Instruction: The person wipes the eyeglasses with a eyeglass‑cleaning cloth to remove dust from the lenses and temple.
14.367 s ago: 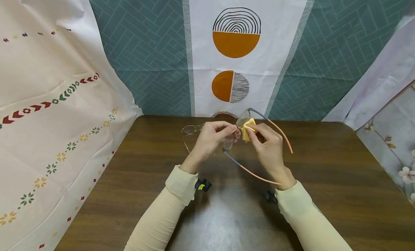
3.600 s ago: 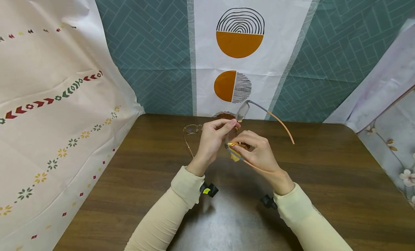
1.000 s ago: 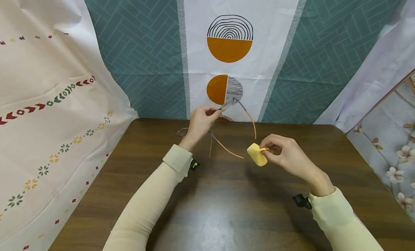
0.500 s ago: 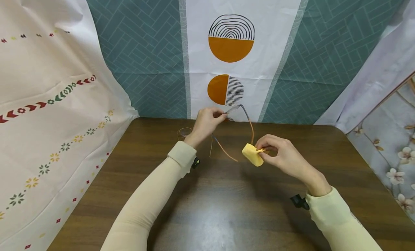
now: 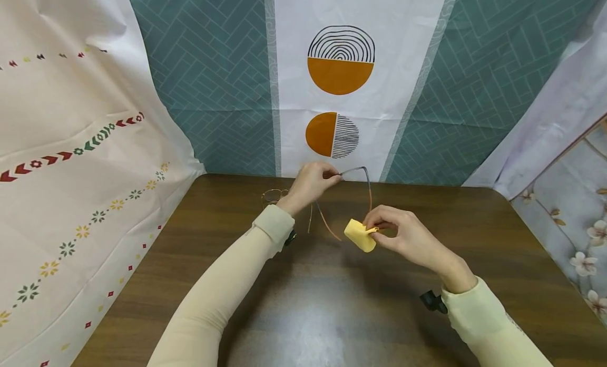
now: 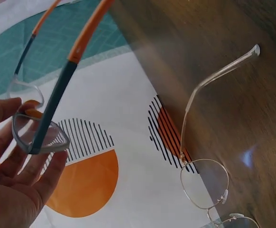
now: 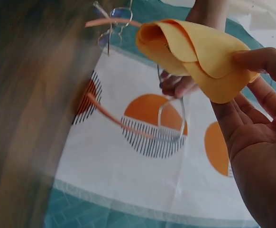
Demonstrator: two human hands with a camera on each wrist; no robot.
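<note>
My left hand (image 5: 310, 185) holds a pair of eyeglasses (image 6: 58, 97) by the bridge and lens area. These glasses have clear lenses and dark teal temples with orange ends; in the head view the temples point down toward me. Between the thumb and fingers of my right hand (image 5: 410, 238) is a folded yellow cloth (image 7: 207, 54), pinched at one edge. The cloth hangs just right of the glasses' temples, and in the head view it overlaps the tip of the right temple. Behind my left hand, a second pair of glasses with thin gold frames (image 6: 214, 78) stands on the table.
The brown wooden table (image 5: 303, 293) extends under both arms. Patterned cloths hang around it: a teal and white one (image 5: 227, 93) behind, a cream one (image 5: 95, 209) at the left, a floral one (image 5: 569, 219) at the right. Small black wrist cameras (image 5: 432, 301) protrude below the hands.
Earlier the right hand held the cloth against the glasses' lenses; it has since drawn away. Over the last second the left hand shifted slightly right with the glasses, and the cloth moved left toward them.
</note>
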